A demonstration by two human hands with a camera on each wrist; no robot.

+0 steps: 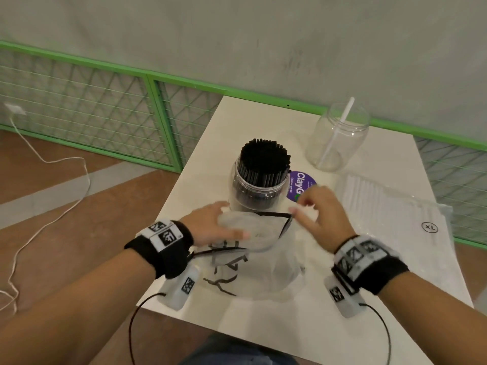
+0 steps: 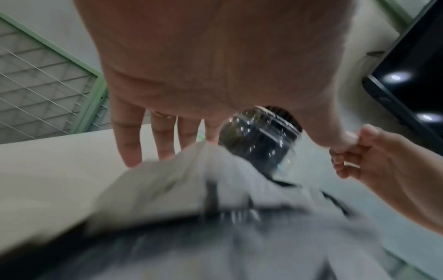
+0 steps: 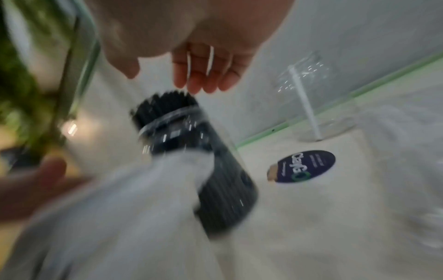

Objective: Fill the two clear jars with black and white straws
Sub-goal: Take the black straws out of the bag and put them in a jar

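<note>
A clear jar [image 1: 259, 180] [image 2: 258, 140] [image 3: 199, 151] packed with black straws stands mid-table. Farther right is a second clear jar [image 1: 340, 143] [image 3: 318, 106] with a single white straw [image 1: 340, 127] leaning in it. A flat clear pack of white straws [image 1: 376, 204] lies at the right. In front of the black jar lies a limp clear plastic bag [image 1: 253, 259] [image 2: 215, 189] [image 3: 120, 217] with black print. My left hand [image 1: 210, 227] [image 2: 167, 132] rests on its top with straight fingers. My right hand [image 1: 316, 217] [image 3: 203, 75] pinches the bag's right edge. Both wrist views are blurred.
A purple round sticker [image 1: 297, 187] [image 3: 302, 166] is stuck to the white table [image 1: 200, 159] beside the black jar. A green mesh fence [image 1: 105, 111] runs behind the table. A white cable [image 1: 52, 206] trails over the brown floor on the left.
</note>
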